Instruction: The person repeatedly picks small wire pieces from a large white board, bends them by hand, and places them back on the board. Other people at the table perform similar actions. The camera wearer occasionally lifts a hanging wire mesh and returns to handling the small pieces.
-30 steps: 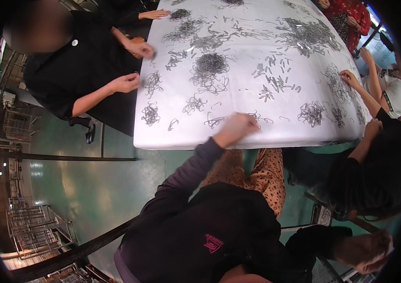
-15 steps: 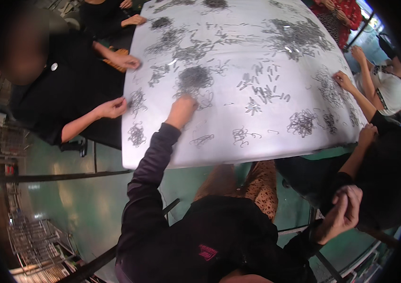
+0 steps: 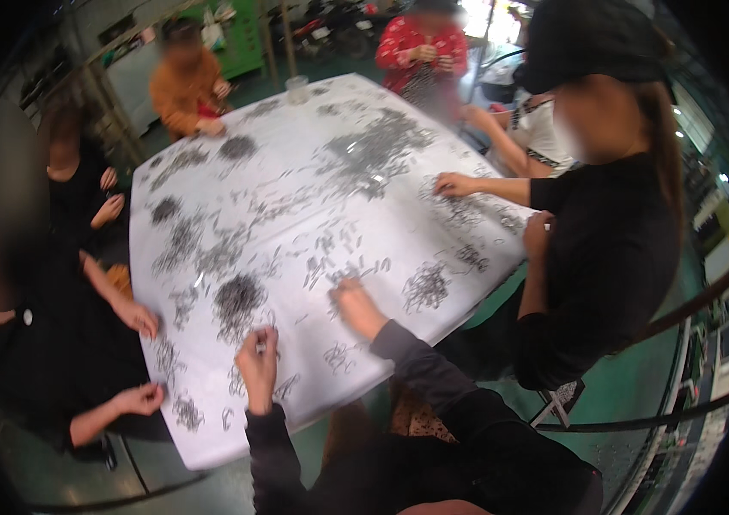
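My left hand is raised over the near left part of the white-covered table, its fingers closed in a pinch. What they hold, if anything, is too small to make out. Just beyond it lies a dense heap of thin, dark, bent wire pieces. Farther right, my right hand reaches down to the near edge of a scatter of short grey strips. Its fingers are curled together and the tips are hidden among the strips. Between my arms sits a small loose cluster of curved wire pieces.
A co-worker in black stands close on my right, a hand on a wire pile. Another person in black works at the left edge. More people stand around the far sides. A clear cup stands at the far edge.
The view has swung up and to the right. My right hand has come from beside my body to the grey strips. My left hand has drawn back from the dense wire heap.
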Demonstrator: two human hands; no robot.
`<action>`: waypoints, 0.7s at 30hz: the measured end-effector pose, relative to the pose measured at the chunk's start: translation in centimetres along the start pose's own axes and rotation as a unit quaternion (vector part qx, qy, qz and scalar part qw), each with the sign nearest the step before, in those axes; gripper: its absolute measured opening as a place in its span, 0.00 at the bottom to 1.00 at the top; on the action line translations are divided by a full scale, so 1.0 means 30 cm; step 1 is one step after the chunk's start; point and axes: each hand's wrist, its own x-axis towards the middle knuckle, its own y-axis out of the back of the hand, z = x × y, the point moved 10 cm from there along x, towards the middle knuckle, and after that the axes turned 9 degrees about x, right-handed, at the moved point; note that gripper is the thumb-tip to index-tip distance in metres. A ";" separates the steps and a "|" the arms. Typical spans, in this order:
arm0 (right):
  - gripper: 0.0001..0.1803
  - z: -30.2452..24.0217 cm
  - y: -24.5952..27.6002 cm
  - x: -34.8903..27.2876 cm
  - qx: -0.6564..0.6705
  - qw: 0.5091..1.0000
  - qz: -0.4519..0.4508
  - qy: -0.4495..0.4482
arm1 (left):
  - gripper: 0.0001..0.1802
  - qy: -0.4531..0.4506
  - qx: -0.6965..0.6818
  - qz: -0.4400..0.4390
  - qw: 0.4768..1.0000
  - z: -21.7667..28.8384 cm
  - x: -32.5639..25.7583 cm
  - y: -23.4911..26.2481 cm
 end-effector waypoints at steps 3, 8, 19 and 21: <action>0.07 -0.019 -0.101 0.003 -0.067 0.981 -0.182 0.029 | 0.08 0.039 -0.169 -0.081 0.981 0.061 -0.127 -0.063; 0.06 -0.005 -0.091 -0.015 0.024 0.987 -0.148 0.049 | 0.08 0.011 -0.266 -0.114 0.957 0.130 -0.204 -0.089; 0.06 0.113 -0.033 0.076 0.041 0.987 -0.039 -0.149 | 0.06 0.005 -0.268 -0.102 0.958 0.166 -0.193 -0.127; 0.06 0.126 -0.022 0.058 0.018 0.991 -0.007 -0.133 | 0.06 -0.007 -0.273 -0.111 0.956 0.171 -0.196 -0.149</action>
